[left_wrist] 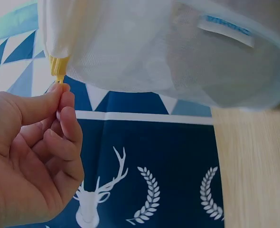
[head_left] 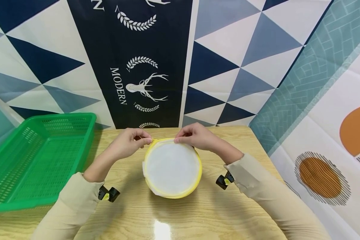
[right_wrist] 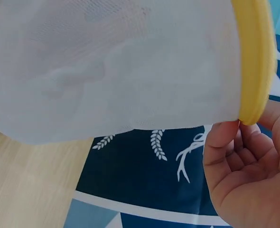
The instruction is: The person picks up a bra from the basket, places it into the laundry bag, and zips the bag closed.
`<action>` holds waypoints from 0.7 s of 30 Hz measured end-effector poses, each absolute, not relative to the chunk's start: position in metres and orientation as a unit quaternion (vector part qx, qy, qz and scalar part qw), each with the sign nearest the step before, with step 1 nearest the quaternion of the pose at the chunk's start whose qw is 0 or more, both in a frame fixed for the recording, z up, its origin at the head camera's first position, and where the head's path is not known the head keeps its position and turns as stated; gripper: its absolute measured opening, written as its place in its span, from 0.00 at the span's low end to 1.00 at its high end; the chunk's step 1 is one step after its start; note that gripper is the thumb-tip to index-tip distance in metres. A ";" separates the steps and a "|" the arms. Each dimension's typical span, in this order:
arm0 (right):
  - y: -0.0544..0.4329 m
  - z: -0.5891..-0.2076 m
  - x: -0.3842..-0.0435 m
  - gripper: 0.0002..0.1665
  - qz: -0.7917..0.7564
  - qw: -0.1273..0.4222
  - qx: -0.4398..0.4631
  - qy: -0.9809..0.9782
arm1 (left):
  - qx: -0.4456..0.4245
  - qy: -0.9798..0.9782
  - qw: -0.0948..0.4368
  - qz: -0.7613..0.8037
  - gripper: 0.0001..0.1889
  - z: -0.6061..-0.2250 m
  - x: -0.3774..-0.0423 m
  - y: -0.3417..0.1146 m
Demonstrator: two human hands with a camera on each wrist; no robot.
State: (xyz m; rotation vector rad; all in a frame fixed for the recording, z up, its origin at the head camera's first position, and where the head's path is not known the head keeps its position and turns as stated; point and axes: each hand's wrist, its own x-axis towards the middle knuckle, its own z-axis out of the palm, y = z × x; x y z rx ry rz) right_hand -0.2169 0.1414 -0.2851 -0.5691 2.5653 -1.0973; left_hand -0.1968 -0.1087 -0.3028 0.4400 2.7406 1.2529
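A round white mesh laundry bag (head_left: pixel 172 168) with a yellow zipper band round its top stands between both hands in the head view. My left hand (head_left: pixel 130 143) pinches the yellow zipper pull (left_wrist: pixel 59 66) at the far left of the rim. Thumb and forefinger of my right hand (head_left: pixel 195 136) pinch the bag's yellow edge (right_wrist: pixel 255 61) at the far side. In the left wrist view a small white label (left_wrist: pixel 225 31) with blue print shows on the mesh side. The other fingers of my left hand (left_wrist: pixel 40 156) are curled loosely below the pull.
On the left sits a green plastic basket (head_left: pixel 87 143) with perforated sides. The wooden table (head_left: pixel 228 213) reaches back to a patterned cloth wall (head_left: pixel 150 83). Another printed cloth (head_left: pixel 318 173) hangs on the right. A small black camera is strapped to each wrist.
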 end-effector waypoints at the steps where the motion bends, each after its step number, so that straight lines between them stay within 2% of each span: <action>1: 0.143 -0.285 -0.217 0.10 -0.384 0.149 -0.194 0.890 | 0.144 0.897 0.051 0.414 0.08 -0.303 -0.197 -0.109; 10: 0.146 -0.288 -0.219 0.13 -0.403 0.163 -0.188 0.880 | 0.141 0.897 0.055 0.416 0.08 -0.301 -0.197 -0.103; 17: 0.137 -0.288 -0.220 0.11 -0.386 0.125 -0.229 0.885 | 0.150 0.895 0.059 0.415 0.07 -0.296 -0.197 -0.096; 21: 0.132 -0.285 -0.220 0.10 -0.376 0.124 -0.257 0.882 | 0.154 0.893 0.065 0.417 0.08 -0.293 -0.195 -0.092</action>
